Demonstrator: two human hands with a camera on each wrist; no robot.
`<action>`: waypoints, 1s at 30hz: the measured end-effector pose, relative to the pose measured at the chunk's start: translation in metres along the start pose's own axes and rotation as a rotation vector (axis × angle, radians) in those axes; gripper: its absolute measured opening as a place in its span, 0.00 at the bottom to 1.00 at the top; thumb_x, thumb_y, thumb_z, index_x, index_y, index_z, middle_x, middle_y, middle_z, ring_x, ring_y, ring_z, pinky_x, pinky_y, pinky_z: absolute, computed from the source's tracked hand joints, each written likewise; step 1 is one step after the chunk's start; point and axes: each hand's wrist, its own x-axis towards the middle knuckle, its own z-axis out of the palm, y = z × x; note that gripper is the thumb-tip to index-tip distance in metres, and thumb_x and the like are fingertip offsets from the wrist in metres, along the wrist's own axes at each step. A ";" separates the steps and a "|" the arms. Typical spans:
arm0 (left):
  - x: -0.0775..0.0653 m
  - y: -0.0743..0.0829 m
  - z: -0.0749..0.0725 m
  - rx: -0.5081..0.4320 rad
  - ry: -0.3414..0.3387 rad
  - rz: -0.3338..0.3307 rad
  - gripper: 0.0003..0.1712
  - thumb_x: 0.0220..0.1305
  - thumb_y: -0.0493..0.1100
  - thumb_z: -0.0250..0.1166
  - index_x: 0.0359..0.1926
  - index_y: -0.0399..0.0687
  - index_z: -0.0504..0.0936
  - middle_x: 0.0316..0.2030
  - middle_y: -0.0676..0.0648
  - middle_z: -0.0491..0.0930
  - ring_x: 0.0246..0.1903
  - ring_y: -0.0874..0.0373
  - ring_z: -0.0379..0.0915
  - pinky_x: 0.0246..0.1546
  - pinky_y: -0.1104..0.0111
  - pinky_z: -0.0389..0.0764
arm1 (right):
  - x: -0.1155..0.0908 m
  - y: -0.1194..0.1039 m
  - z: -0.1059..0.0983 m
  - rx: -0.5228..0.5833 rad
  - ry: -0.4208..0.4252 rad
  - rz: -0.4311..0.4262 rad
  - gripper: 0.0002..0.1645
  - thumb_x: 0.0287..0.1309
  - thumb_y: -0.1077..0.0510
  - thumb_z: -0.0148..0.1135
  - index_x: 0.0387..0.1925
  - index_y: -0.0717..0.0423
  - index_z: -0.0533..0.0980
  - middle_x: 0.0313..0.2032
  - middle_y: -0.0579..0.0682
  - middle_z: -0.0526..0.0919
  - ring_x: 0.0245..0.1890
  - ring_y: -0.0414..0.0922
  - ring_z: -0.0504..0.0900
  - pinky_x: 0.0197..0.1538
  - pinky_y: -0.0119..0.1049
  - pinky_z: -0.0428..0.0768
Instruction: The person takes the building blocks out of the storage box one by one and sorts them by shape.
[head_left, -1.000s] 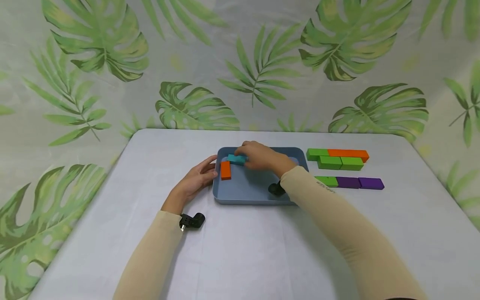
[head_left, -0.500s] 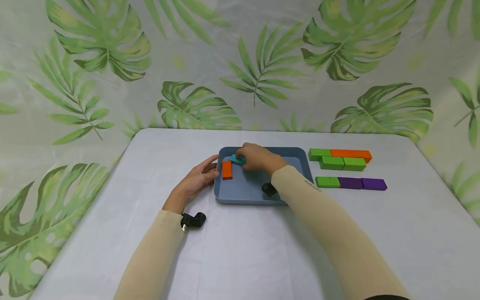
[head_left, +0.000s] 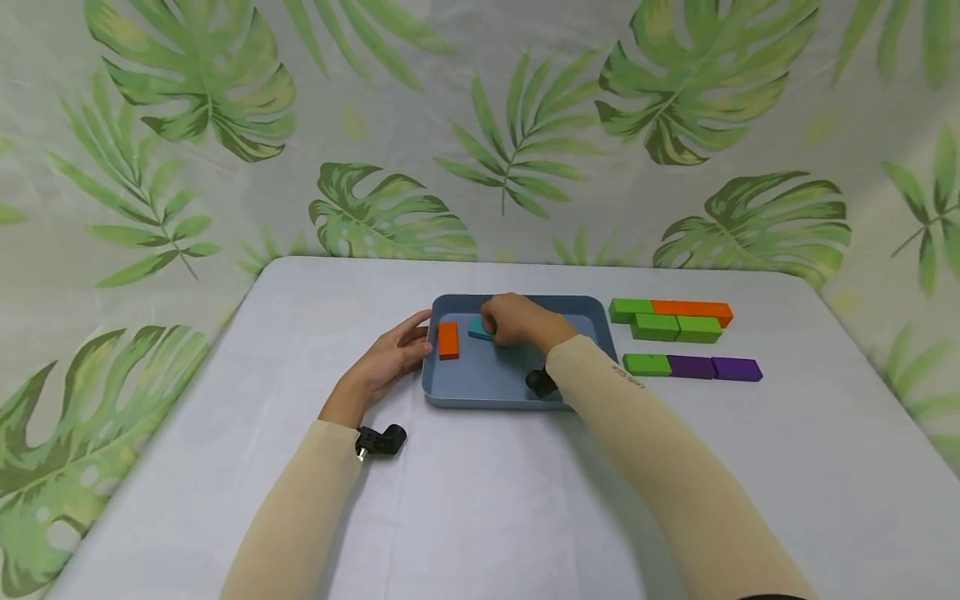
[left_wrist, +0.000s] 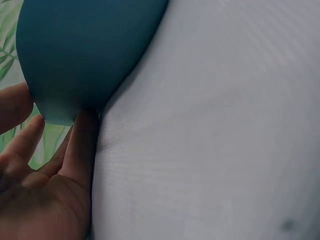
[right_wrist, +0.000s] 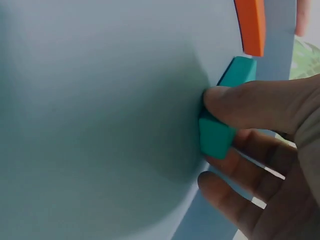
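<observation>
My right hand [head_left: 517, 320] is inside the blue-grey tray [head_left: 480, 392], pinching a teal block [head_left: 480, 328] low over the tray floor. Its thumb lies across the middle of the teal block [right_wrist: 216, 137] in the right wrist view, hiding that part. An orange block [head_left: 447, 341] lies to the left, along the tray's left side and apart from the teal one. My left hand [head_left: 386, 364] rests against the tray's left wall with relaxed fingers. In the left wrist view, fingertips meet the outer side of the tray [left_wrist: 90, 55].
Right of the tray, an orange block [head_left: 693, 312] and several green blocks [head_left: 655, 326] sit in two adjoining rows. Nearer, a green block [head_left: 647, 364] and two purple blocks [head_left: 714, 367] form another row. A white cloth [head_left: 480, 500] covers the table.
My right hand has drawn the teal block slightly right and toward me, widening the gap to the orange block. The left hand stays at the tray's left side.
</observation>
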 end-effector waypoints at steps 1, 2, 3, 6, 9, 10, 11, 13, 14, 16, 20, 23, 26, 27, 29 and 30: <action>0.000 0.000 0.000 -0.001 -0.001 0.001 0.39 0.73 0.35 0.54 0.78 0.61 0.53 0.77 0.42 0.54 0.75 0.47 0.54 0.76 0.51 0.59 | 0.000 0.000 0.001 -0.004 -0.004 0.004 0.08 0.57 0.70 0.57 0.34 0.56 0.74 0.34 0.50 0.74 0.36 0.46 0.69 0.39 0.35 0.69; 0.000 0.000 -0.001 -0.001 -0.002 0.002 0.39 0.73 0.35 0.55 0.78 0.61 0.53 0.77 0.42 0.54 0.76 0.47 0.53 0.76 0.51 0.59 | 0.000 0.000 0.001 -0.007 -0.005 0.007 0.09 0.58 0.69 0.58 0.39 0.56 0.75 0.37 0.51 0.76 0.37 0.47 0.70 0.42 0.35 0.71; 0.000 0.000 -0.001 -0.001 -0.003 0.002 0.39 0.73 0.35 0.55 0.78 0.61 0.53 0.77 0.42 0.53 0.76 0.47 0.53 0.76 0.51 0.59 | 0.000 0.000 0.002 -0.007 -0.008 0.013 0.12 0.59 0.69 0.58 0.44 0.56 0.75 0.41 0.52 0.78 0.40 0.47 0.71 0.45 0.37 0.73; -0.001 0.000 -0.002 -0.002 -0.009 0.003 0.39 0.73 0.36 0.55 0.78 0.61 0.52 0.77 0.42 0.53 0.76 0.47 0.53 0.76 0.50 0.58 | 0.002 0.000 0.003 -0.006 -0.023 0.029 0.26 0.62 0.66 0.58 0.62 0.50 0.72 0.56 0.54 0.78 0.48 0.50 0.73 0.58 0.42 0.76; -0.001 0.000 -0.002 -0.005 -0.010 0.002 0.38 0.73 0.36 0.54 0.78 0.62 0.53 0.77 0.42 0.53 0.76 0.47 0.53 0.76 0.50 0.58 | 0.004 0.000 0.005 -0.007 -0.038 0.025 0.33 0.61 0.65 0.59 0.68 0.46 0.70 0.62 0.56 0.76 0.52 0.52 0.73 0.63 0.46 0.75; 0.000 0.000 -0.001 -0.006 -0.012 0.005 0.38 0.73 0.36 0.54 0.78 0.61 0.53 0.77 0.42 0.53 0.76 0.47 0.53 0.76 0.50 0.58 | 0.005 0.001 0.006 -0.012 -0.039 0.024 0.33 0.61 0.64 0.59 0.68 0.45 0.70 0.63 0.56 0.76 0.52 0.52 0.73 0.62 0.46 0.76; 0.000 0.000 -0.001 -0.006 -0.014 0.006 0.38 0.73 0.36 0.55 0.78 0.62 0.53 0.77 0.42 0.53 0.76 0.47 0.53 0.76 0.50 0.58 | 0.005 0.002 0.006 -0.017 -0.037 0.021 0.32 0.60 0.64 0.60 0.67 0.45 0.72 0.62 0.56 0.76 0.51 0.51 0.73 0.61 0.45 0.76; 0.001 0.000 0.000 -0.006 -0.018 0.009 0.38 0.73 0.36 0.55 0.78 0.61 0.53 0.77 0.42 0.53 0.76 0.47 0.53 0.76 0.51 0.59 | 0.006 0.004 0.007 -0.023 -0.030 0.011 0.30 0.59 0.64 0.61 0.64 0.47 0.74 0.59 0.56 0.78 0.48 0.51 0.74 0.56 0.43 0.77; 0.001 0.000 0.000 -0.006 -0.020 0.010 0.38 0.73 0.36 0.55 0.78 0.61 0.53 0.77 0.42 0.53 0.76 0.47 0.53 0.76 0.51 0.59 | 0.007 0.005 0.007 -0.027 -0.025 0.007 0.28 0.59 0.63 0.62 0.62 0.47 0.75 0.57 0.56 0.79 0.47 0.51 0.74 0.53 0.42 0.77; 0.002 -0.001 0.000 -0.005 -0.021 0.009 0.39 0.73 0.36 0.55 0.78 0.61 0.53 0.77 0.42 0.53 0.76 0.47 0.53 0.76 0.51 0.58 | 0.007 0.006 0.008 -0.030 -0.015 -0.007 0.26 0.58 0.63 0.62 0.59 0.49 0.77 0.53 0.56 0.80 0.44 0.50 0.73 0.49 0.40 0.75; 0.003 -0.001 0.000 -0.007 -0.010 0.003 0.39 0.72 0.36 0.55 0.78 0.61 0.53 0.77 0.42 0.54 0.76 0.47 0.53 0.76 0.51 0.58 | 0.007 0.008 0.009 -0.029 -0.004 -0.031 0.25 0.58 0.64 0.62 0.58 0.49 0.77 0.51 0.55 0.81 0.42 0.49 0.73 0.46 0.38 0.74; 0.002 -0.001 -0.001 -0.011 -0.004 0.002 0.39 0.72 0.36 0.56 0.78 0.62 0.54 0.76 0.42 0.54 0.75 0.47 0.54 0.76 0.51 0.58 | 0.006 0.007 0.008 -0.033 -0.008 -0.039 0.25 0.59 0.64 0.62 0.59 0.49 0.77 0.51 0.56 0.80 0.43 0.50 0.73 0.48 0.39 0.74; 0.001 0.000 -0.001 -0.015 -0.001 0.001 0.39 0.72 0.35 0.56 0.78 0.61 0.54 0.76 0.42 0.54 0.76 0.47 0.54 0.76 0.51 0.59 | 0.003 0.008 0.007 -0.034 -0.015 -0.043 0.25 0.60 0.63 0.62 0.60 0.48 0.76 0.52 0.56 0.79 0.44 0.50 0.72 0.50 0.41 0.74; 0.001 0.000 -0.001 -0.016 0.000 0.001 0.39 0.72 0.35 0.56 0.78 0.61 0.54 0.76 0.42 0.54 0.75 0.47 0.54 0.76 0.51 0.59 | 0.002 0.008 0.006 -0.031 -0.016 -0.044 0.26 0.60 0.63 0.61 0.60 0.48 0.76 0.53 0.56 0.78 0.45 0.50 0.72 0.51 0.41 0.75; 0.001 0.001 0.000 -0.015 0.002 0.000 0.39 0.72 0.35 0.56 0.78 0.61 0.54 0.76 0.42 0.54 0.76 0.47 0.54 0.76 0.51 0.59 | -0.002 0.010 0.005 -0.023 -0.015 -0.042 0.26 0.60 0.63 0.61 0.61 0.48 0.76 0.53 0.56 0.77 0.46 0.50 0.72 0.53 0.42 0.76; 0.000 0.001 0.000 -0.015 0.000 0.001 0.39 0.72 0.35 0.56 0.78 0.61 0.54 0.76 0.42 0.54 0.76 0.47 0.54 0.76 0.51 0.59 | -0.005 0.011 0.004 -0.018 -0.008 -0.049 0.26 0.60 0.64 0.61 0.61 0.48 0.76 0.53 0.56 0.78 0.46 0.50 0.72 0.54 0.43 0.76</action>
